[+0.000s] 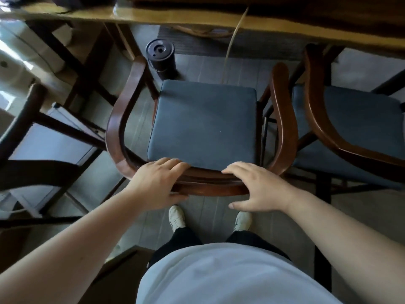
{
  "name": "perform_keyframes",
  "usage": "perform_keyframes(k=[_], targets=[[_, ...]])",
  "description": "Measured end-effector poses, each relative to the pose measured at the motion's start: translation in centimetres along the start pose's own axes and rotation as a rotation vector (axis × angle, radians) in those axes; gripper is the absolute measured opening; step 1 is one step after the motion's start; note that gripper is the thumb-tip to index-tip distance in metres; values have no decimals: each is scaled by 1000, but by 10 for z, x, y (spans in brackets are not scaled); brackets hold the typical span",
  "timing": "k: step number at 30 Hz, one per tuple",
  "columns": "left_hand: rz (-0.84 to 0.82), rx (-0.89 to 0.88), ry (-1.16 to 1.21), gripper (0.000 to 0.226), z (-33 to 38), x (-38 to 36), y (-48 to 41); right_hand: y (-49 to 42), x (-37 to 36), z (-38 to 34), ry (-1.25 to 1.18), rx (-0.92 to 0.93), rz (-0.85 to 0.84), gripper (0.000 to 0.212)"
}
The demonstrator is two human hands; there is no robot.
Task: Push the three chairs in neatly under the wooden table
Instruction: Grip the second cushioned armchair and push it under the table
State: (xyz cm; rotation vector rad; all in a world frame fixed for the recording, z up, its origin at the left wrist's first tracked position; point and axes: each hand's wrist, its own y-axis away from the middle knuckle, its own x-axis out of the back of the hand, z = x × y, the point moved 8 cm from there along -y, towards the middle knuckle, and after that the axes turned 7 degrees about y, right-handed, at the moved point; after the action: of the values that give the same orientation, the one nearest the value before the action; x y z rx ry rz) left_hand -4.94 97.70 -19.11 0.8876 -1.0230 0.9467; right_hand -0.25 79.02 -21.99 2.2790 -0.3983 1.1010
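The middle chair (203,126) has a curved dark-wood back rail and a blue-grey seat cushion. It stands directly below me, its front just short of the wooden table's edge (219,19). My left hand (157,183) wraps over the rail's left part, thumb under it. My right hand (256,189) rests on the rail's right part, fingers on top and thumb spread off it. A second chair (350,132) of the same kind stands to the right, front under the table. A third chair (32,137) with darker wood stands at the left, blurred.
A black cylindrical bin (161,57) stands on the floor under the table, beyond the middle chair's left arm. A pale cord (232,42) hangs from the table's edge. My feet (208,218) are right behind the chair. White boxes sit at far left.
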Motion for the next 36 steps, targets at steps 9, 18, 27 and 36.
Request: perform_keyframes(k=[9, 18, 27, 36], targets=[[-7, -124, 67, 65, -30, -21, 7, -30, -23, -34, 112, -171, 194, 56], [-43, -322, 66, 37, -44, -31, 13, -20, -29, -33, 247, -274, 336, 32], [-27, -323, 25, 35, -114, -6, 0, -75, -17, -64, 268, -268, 364, 43], [20, -196, 26, 44, -129, 0, -3, -56, -16, 0, 253, -248, 103, 41]])
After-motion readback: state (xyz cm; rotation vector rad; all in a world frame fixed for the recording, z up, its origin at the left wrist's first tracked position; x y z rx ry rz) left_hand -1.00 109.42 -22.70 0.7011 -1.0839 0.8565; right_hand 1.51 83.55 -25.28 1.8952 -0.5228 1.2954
